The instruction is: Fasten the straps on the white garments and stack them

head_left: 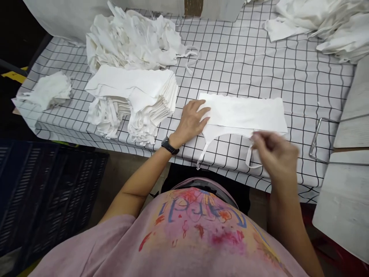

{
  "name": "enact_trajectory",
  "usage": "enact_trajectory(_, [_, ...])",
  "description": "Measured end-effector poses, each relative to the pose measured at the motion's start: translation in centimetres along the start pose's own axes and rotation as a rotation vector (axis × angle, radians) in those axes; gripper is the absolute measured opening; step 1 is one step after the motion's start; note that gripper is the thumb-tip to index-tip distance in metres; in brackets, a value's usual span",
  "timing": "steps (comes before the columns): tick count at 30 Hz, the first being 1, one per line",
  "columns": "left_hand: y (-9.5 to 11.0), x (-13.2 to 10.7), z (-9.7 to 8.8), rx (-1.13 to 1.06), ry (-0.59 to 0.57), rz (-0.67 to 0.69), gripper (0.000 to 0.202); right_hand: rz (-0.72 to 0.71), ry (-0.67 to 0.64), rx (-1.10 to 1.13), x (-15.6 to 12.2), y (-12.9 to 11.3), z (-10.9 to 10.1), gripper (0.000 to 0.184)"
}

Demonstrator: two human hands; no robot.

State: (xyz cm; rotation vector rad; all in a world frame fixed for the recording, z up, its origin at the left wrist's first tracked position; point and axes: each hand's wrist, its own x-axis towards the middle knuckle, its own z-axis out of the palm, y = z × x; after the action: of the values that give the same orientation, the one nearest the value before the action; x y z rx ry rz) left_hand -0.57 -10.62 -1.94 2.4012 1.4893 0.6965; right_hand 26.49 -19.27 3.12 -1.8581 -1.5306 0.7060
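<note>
A white strappy crop top (242, 112) lies flat on the checked cloth, its scalloped hem away from me and its thin straps toward me. My left hand (190, 120) rests on its left end, fingers spread and palm down. At the lower right of the top, my right hand (275, 152) is closed in a pinch at the base of the right strap, slightly blurred; the fingertips partly hide that spot. The looped right strap (253, 166) hangs beside these fingers. Left of my left hand sits a neat stack of folded white tops (129, 86), straps bunched at its front.
A loose heap of white garments (132, 40) lies behind the stack, and another pile (325, 23) at the far right. One crumpled piece (47, 90) is at the left. A metal wire handle (315, 140) stands near a pale board (346, 192). Dark blue crates (43, 188) are below left.
</note>
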Motion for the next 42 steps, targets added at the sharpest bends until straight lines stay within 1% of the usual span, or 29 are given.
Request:
enact_trajectory(1, [0.4, -0.3, -0.3, -0.044, -0.02, 0.052, 0.029, 0.027, -0.278, 0.114, -2.1, -0.5, 0.6, 0.032])
enact_trajectory(2, [0.8, -0.7, -0.5, -0.093, -0.042, 0.106, 0.028, 0.044, -0.509, 0.185, -4.0, -0.7, 1.3, 0.033])
enact_trajectory(3, [1.2, -1.2, -0.7, -0.142, -0.065, 0.157, 0.028, 0.047, -0.707, 0.208, -5.5, -0.8, 2.3, 0.035])
enact_trajectory(4, [1.5, -1.7, -0.8, -0.184, -0.087, 0.198, 0.029, 0.038, -0.818, 0.198, -6.7, -0.8, 3.5, 0.038])
enact_trajectory(5, [1.7, -2.2, -0.9, -0.215, -0.109, 0.228, 0.031, 0.026, -0.833, 0.17, -7.6, -0.6, 4.8, 0.04])
enact_trajectory(7, [1.9, -3.1, -0.8, -0.239, -0.15, 0.251, 0.036, -0.005, -0.716, 0.124, -8.4, 0.1, 7.6, 0.04])
enact_trajectory(9, [1.8, -3.7, -0.5, -0.23, -0.185, 0.253, 0.041, -0.005, -0.63, 0.149, -8.5, 0.6, 10.1, 0.036])
enact_trajectory(11, [1.6, -4.0, -0.3, -0.214, -0.204, 0.251, 0.044, 0.022, -0.632, 0.261, -8.3, 0.8, 11.7, 0.04])
enact_trajectory(13, [1.5, -4.2, -0.1, -0.199, -0.208, 0.247, 0.044, 0.058, -0.663, 0.383, -8.3, 0.6, 12.1, 0.045])
enact_trajectory(15, [1.5, -4.4, -0.1, -0.189, -0.2, 0.245, 0.043, 0.077, -0.678, 0.431, -8.5, 0.4, 11.7, 0.049])
enact_trajectory(20, [1.5, -4.5, 0.1, -0.188, -0.196, 0.237, 0.042, 0.065, -0.621, 0.332, -9.2, 0.3, 9.9, 0.049])
enact_trajectory(24, [1.3, -4.4, 0.2, -0.2, -0.197, 0.236, 0.043, -0.034, -0.579, 0.26, -10.0, 0.2, 8.4, 0.042])
enact_trajectory(26, [1.3, -4.4, 0.3, -0.204, -0.191, 0.241, 0.043, -0.076, -0.586, 0.267, -10.7, -0.2, 7.1, 0.04])
enact_trajectory(27, [1.3, -4.4, 0.3, -0.204, -0.189, 0.243, 0.043, -0.074, -0.604, 0.277, -11.0, -0.3, 6.3, 0.04])
enact_trajectory(31, [1.4, -4.5, 0.1, -0.195, -0.191, 0.244, 0.042, 0.03, -0.716, 0.282, -12.6, -1.3, 2.5, 0.039])
enact_trajectory(34, [1.5, -4.4, 0.0, -0.195, -0.198, 0.235, 0.042, 0.12, -0.749, 0.24, -13.6, -1.9, 0.2, 0.037])
enact_trajectory(37, [1.6, -4.4, 0.0, -0.19, -0.201, 0.226, 0.042, 0.191, -0.739, 0.256, -14.1, -2.0, -1.3, 0.037])
enact_trajectory(40, [1.6, -4.4, 0.1, -0.172, -0.204, 0.23, 0.044, 0.21, -0.683, 0.292, -14.4, -1.6, -2.1, 0.035])
enact_trajectory(42, [1.5, -4.4, 0.2, -0.17, -0.193, 0.241, 0.046, 0.207, -0.656, 0.32, -14.6, -1.5, -2.7, 0.041])
